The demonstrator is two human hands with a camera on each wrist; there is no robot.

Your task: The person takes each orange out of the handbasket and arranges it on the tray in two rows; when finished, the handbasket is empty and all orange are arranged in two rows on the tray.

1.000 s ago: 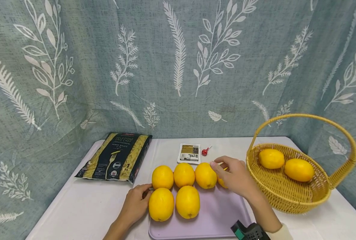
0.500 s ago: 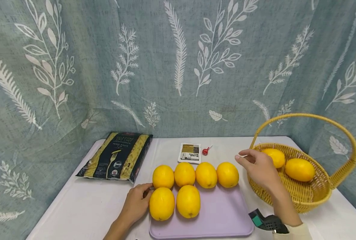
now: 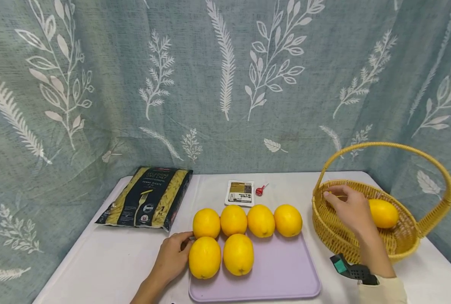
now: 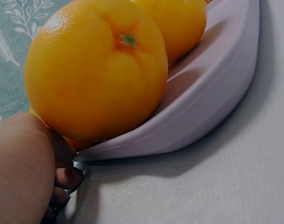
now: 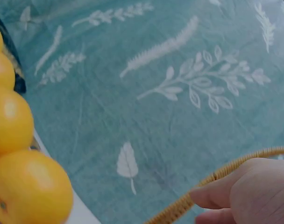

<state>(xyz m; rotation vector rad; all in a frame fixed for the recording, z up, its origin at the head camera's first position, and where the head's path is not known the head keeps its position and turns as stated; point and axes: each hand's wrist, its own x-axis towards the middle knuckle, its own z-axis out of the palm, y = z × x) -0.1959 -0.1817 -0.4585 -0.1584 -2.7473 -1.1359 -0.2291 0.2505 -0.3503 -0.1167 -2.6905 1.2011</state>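
Observation:
Several yellow-orange oranges sit on a lilac tray, a full back row and two in front. My left hand pinches the tray's left edge beside the front-left orange; in the left wrist view its other fingers curl down by the tray corner. Inside the wicker basket, one orange lies in plain sight to the right. Over the basket's left part, my right hand curves downward and covers most of another orange. Whether its fingers grip that orange is hidden.
A pasta bag lies at the back left. Behind the tray are a small flat packet and a red lollipop. The basket's tall handle arches above it, and a patterned curtain hangs behind the table.
My right hand has left the rightmost orange on the tray and moved right, over the left orange in the basket. The left hand stays at the tray's edge.

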